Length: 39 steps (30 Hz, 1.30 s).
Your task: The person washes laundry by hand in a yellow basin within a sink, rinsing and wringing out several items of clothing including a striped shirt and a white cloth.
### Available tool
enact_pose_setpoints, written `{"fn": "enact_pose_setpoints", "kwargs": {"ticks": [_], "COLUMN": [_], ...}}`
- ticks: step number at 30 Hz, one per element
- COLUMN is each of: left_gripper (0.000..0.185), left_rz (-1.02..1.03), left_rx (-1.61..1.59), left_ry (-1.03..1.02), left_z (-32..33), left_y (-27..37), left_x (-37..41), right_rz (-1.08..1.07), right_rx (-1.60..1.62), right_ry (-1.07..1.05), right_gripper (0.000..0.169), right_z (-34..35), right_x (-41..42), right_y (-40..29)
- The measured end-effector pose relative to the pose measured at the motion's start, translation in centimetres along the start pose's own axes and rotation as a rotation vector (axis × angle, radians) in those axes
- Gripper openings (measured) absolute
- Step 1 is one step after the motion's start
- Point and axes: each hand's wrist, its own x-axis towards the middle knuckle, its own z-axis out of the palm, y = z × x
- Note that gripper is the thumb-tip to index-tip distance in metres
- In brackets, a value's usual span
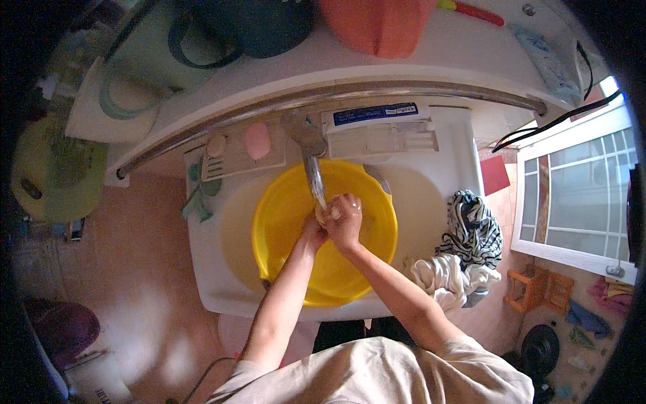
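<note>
Both hands meet over a yellow plastic basin (282,242) that sits in a white sink (212,283). Water runs from the metal faucet (314,177) onto them. My right hand (345,222) is curled around a small pale, wet item (333,209), perhaps cloth; its kind cannot be made out. My left hand (316,227) is below and to the left of it, against the same item, with its fingers mostly hidden by the right hand. Damp-looking cloths, a black-and-white striped one (474,232) and a cream one (441,278), lie bunched on the sink's right edge.
Behind the faucet are a pink soap bar (257,141) and a white and blue package (376,115). A metal rail (363,90) crosses above the sink, below a shelf with an orange-red container (378,25). Green cloth (199,194) hangs at the sink's left edge.
</note>
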Motion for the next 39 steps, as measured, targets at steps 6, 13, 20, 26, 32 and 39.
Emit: {"fn": "enact_pose_setpoints", "kwargs": {"ticks": [6,13,20,26,32,39], "left_gripper": [0.049,0.036,0.051,0.046,0.047,0.035], "left_rz": [0.104,0.46,0.257,0.642,0.299,0.663], "left_rx": [-0.003,1.124,0.925,1.549,1.7,1.117], "left_ry": [0.137,-0.169,-0.161,-0.061,0.257,0.679], "left_z": [2.7,4.3,1.4,6.7,8.0,7.2], "left_y": [2.2,4.2,2.0,4.4,5.2,1.6], "left_x": [-1.7,-0.9,0.5,0.1,-1.6,-4.5], "right_rz": [1.016,1.35,1.111,1.076,0.881,1.037], "right_rx": [1.16,1.592,1.855,1.891,1.724,1.479], "right_ry": [-0.265,-0.887,-0.842,-0.555,-0.475,-0.447], "right_gripper": [0.05,0.052,0.041,0.048,0.034,0.024], "right_z": [-0.2,-0.6,2.7,3.8,3.0,0.8], "right_x": [0.1,1.6,-0.2,-2.1,-1.3,0.8], "right_y": [1.4,4.1,8.4,12.9,8.8,5.4]}}
